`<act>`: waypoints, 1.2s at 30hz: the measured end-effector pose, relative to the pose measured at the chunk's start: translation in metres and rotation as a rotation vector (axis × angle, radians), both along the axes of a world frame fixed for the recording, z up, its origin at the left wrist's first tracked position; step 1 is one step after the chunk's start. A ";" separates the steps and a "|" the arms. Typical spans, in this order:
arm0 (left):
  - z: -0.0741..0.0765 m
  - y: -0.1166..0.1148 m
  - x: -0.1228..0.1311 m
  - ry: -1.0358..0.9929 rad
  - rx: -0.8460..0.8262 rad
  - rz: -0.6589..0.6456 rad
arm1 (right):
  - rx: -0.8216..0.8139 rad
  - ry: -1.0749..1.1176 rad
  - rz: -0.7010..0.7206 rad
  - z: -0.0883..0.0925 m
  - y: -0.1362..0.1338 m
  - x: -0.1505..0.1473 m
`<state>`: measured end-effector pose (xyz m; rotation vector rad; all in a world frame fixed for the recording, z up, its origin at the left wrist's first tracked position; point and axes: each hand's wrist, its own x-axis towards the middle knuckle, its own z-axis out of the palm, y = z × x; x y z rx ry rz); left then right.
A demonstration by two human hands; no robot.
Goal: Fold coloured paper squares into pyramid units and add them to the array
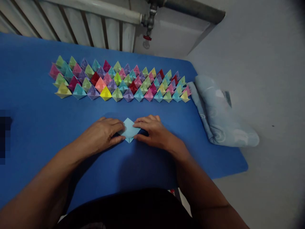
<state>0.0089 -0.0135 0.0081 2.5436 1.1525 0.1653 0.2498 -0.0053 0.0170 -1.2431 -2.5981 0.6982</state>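
A light blue piece of folded paper (129, 128), diamond-shaped with a small folded part at its near corner, lies between my hands on the blue table surface. My left hand (107, 130) grips its left corner between thumb and fingers. On the opposite side, my right hand (153, 130) pinches the right corner the same way. Both side corners are partly covered by my fingers. Beyond my hands stand several rows of folded paper boats (116, 94) in green, pink, purple, blue, yellow and red.
A folded light blue patterned cloth (214, 111) rests at the table's right end, against the wall. Behind the blue table (35, 127) are a white radiator (95, 28) and a pipe valve with a red handle (147, 38). A dark blurred patch sits at the left edge.
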 end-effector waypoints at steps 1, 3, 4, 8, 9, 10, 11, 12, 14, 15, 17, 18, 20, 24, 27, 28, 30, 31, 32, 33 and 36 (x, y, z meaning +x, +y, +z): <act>-0.001 0.000 0.000 -0.004 0.006 -0.001 | 0.000 0.000 -0.001 0.000 0.000 0.000; -0.002 0.000 0.000 -0.008 0.022 0.000 | 0.003 0.000 -0.002 -0.001 0.000 0.000; -0.003 0.000 0.000 -0.007 0.030 0.002 | 0.007 0.001 -0.003 -0.001 0.000 0.000; -0.001 -0.002 0.004 0.016 0.061 0.006 | 0.018 -0.002 -0.002 -0.001 0.000 -0.001; 0.000 -0.004 0.005 0.026 0.070 0.007 | 0.020 -0.005 -0.003 -0.001 0.000 -0.001; 0.001 -0.005 0.007 0.039 0.081 0.011 | 0.021 -0.007 -0.003 -0.001 0.000 -0.002; 0.002 -0.007 0.008 0.052 0.092 0.015 | 0.023 -0.008 -0.004 -0.001 0.000 -0.002; 0.003 -0.008 0.010 0.064 0.105 0.020 | 0.023 -0.008 -0.004 -0.001 0.000 -0.002; 0.004 -0.010 0.011 0.083 0.123 0.024 | 0.017 -0.009 -0.003 -0.001 0.001 -0.003; 0.004 -0.011 0.012 0.087 0.127 0.023 | 0.012 -0.008 -0.004 0.000 0.001 -0.002; 0.003 -0.011 0.011 0.084 0.121 0.018 | 0.002 -0.011 -0.002 0.000 0.001 -0.002; 0.003 -0.010 0.010 0.080 0.113 0.016 | -0.002 -0.013 -0.001 0.001 0.001 -0.002; 0.001 -0.009 0.008 0.065 0.102 0.019 | -0.006 -0.022 -0.001 0.001 0.001 -0.002; -0.002 -0.008 0.004 0.015 0.093 0.021 | -0.004 -0.025 0.000 0.000 0.001 -0.002; -0.001 -0.006 0.003 -0.005 0.053 0.037 | 0.004 -0.021 0.001 0.000 0.001 -0.002; -0.001 -0.006 0.003 -0.011 0.037 0.046 | 0.005 -0.020 -0.001 -0.001 0.001 -0.002; -0.001 -0.005 0.002 -0.037 0.015 0.060 | 0.005 -0.015 -0.004 -0.001 0.001 -0.002; -0.002 -0.005 0.002 -0.056 0.009 0.064 | 0.004 -0.012 -0.005 -0.001 0.001 -0.002; -0.002 -0.005 0.002 -0.072 0.004 0.067 | 0.005 -0.009 -0.006 -0.001 0.001 -0.002; -0.002 -0.005 0.001 -0.084 0.000 0.069 | 0.007 -0.006 -0.006 -0.002 0.001 -0.002; -0.002 -0.005 0.001 -0.085 -0.002 0.070 | 0.016 0.003 -0.013 -0.003 0.000 -0.002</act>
